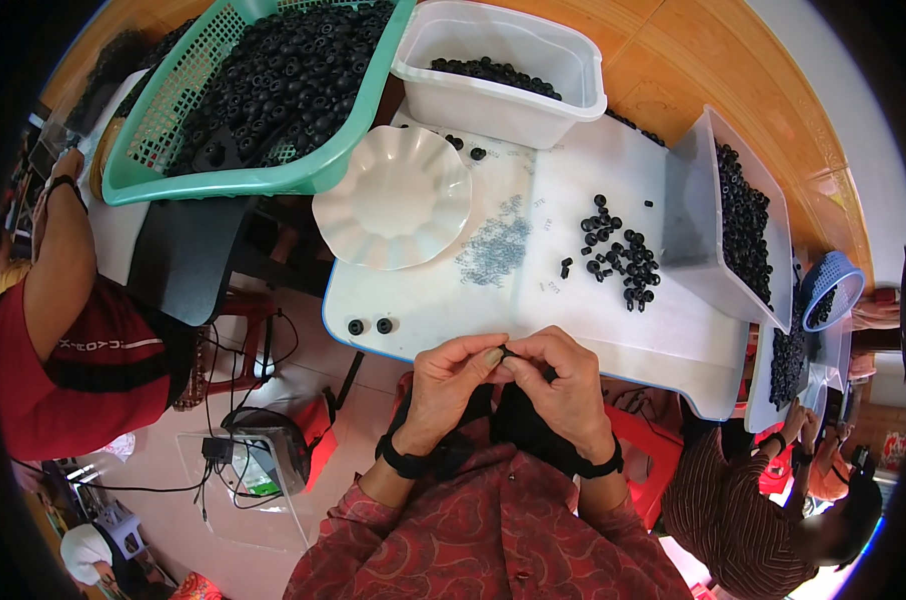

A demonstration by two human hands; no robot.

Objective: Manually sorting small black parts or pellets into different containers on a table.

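At the near edge of the table (pixel 423 310), my left hand (pixel 443 385) and right hand (pixel 558 388) jointly pinch one black part (pixel 510 352), presumably for fine control. Loose beads (pixel 633 257) lie far right, metal bits (pixel 495 243) left of them, both apparently spread for easy picking.

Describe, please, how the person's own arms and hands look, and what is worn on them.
The left hand and right hand are bare, without gloves. A black wristband circles each wrist. The red sleeves have a curving pattern and end short of the wrists.
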